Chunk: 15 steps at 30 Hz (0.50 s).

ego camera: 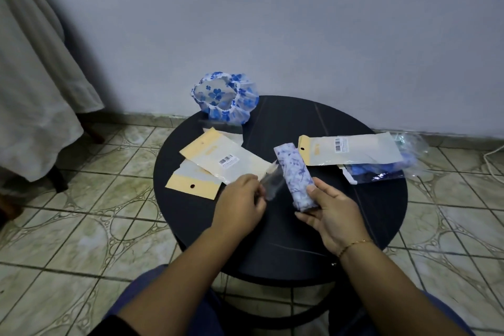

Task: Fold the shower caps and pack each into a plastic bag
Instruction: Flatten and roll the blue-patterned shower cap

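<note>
While right grip (331, 215) holds folded cap (297, 177), left grip (240, 199) pinches clear bag (272, 183); barcode label (227, 159) unreadable.

Round black table (381, 213) bears bags (231, 157) and cap (226, 98).

My arms are bare to above the elbow, no sleeves showing. A thin gold chain bracelet (351, 245) circles my right wrist just behind the grip. Blue trousers (152, 284) cover my knees below both forearms.
</note>
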Each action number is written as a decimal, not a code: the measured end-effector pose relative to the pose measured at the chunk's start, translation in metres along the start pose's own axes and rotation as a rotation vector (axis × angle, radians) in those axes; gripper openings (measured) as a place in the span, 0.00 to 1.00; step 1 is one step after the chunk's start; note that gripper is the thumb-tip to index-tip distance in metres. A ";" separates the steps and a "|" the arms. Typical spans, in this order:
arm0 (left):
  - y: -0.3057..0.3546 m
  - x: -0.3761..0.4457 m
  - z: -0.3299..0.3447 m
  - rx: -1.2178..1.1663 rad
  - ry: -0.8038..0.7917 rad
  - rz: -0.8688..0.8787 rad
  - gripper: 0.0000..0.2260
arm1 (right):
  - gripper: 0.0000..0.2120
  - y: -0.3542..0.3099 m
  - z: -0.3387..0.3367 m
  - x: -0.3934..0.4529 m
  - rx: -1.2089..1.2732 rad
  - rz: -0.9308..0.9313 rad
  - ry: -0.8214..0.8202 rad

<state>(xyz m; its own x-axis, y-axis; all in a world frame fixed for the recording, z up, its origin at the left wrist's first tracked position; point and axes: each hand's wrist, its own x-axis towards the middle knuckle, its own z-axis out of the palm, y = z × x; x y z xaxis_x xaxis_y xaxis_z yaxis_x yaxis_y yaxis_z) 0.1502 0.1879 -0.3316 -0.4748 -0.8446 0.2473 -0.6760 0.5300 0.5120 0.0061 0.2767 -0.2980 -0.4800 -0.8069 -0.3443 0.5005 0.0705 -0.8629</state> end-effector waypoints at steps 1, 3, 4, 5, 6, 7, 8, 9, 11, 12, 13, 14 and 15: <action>0.000 -0.006 0.004 0.014 -0.018 0.029 0.05 | 0.16 -0.003 -0.006 -0.001 -0.025 -0.010 0.011; -0.003 -0.015 0.012 0.021 -0.001 0.075 0.10 | 0.17 -0.008 -0.016 -0.003 -0.088 -0.033 0.032; -0.004 -0.017 0.014 0.016 0.012 0.074 0.13 | 0.17 -0.010 -0.021 -0.004 -0.128 -0.042 0.038; -0.004 -0.016 0.014 0.020 0.021 0.056 0.16 | 0.17 -0.012 -0.025 -0.005 -0.172 -0.048 0.038; -0.004 -0.015 0.014 0.039 0.025 0.034 0.18 | 0.15 -0.014 -0.028 -0.006 -0.216 -0.049 0.034; -0.003 -0.014 0.013 0.068 0.030 0.018 0.19 | 0.13 -0.016 -0.031 -0.008 -0.260 -0.047 0.027; -0.001 -0.013 0.012 0.095 0.044 0.005 0.19 | 0.12 -0.017 -0.033 -0.009 -0.304 -0.047 0.021; 0.001 -0.012 0.011 0.110 0.068 -0.009 0.18 | 0.11 -0.018 -0.034 -0.010 -0.350 -0.047 0.017; 0.004 -0.013 0.010 0.114 0.123 -0.023 0.12 | 0.11 -0.021 -0.037 -0.012 -0.438 -0.054 0.011; 0.004 -0.014 0.010 0.121 0.137 -0.007 0.10 | 0.11 -0.021 -0.038 -0.012 -0.477 -0.059 0.011; 0.004 -0.015 0.012 0.139 0.138 0.028 0.07 | 0.11 -0.022 -0.039 -0.013 -0.511 -0.065 0.011; 0.003 -0.016 0.015 0.167 0.132 0.069 0.05 | 0.11 -0.023 -0.040 -0.014 -0.540 -0.069 0.012; 0.002 -0.016 0.018 0.195 0.119 0.101 0.05 | 0.11 -0.023 -0.041 -0.015 -0.562 -0.072 0.011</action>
<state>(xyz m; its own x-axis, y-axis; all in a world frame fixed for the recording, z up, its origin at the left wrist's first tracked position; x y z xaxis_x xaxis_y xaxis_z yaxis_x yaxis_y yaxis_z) 0.1464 0.2040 -0.3496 -0.4840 -0.7833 0.3901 -0.7295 0.6074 0.3144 -0.0276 0.3112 -0.2882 -0.5077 -0.8151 -0.2788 0.0069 0.3198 -0.9475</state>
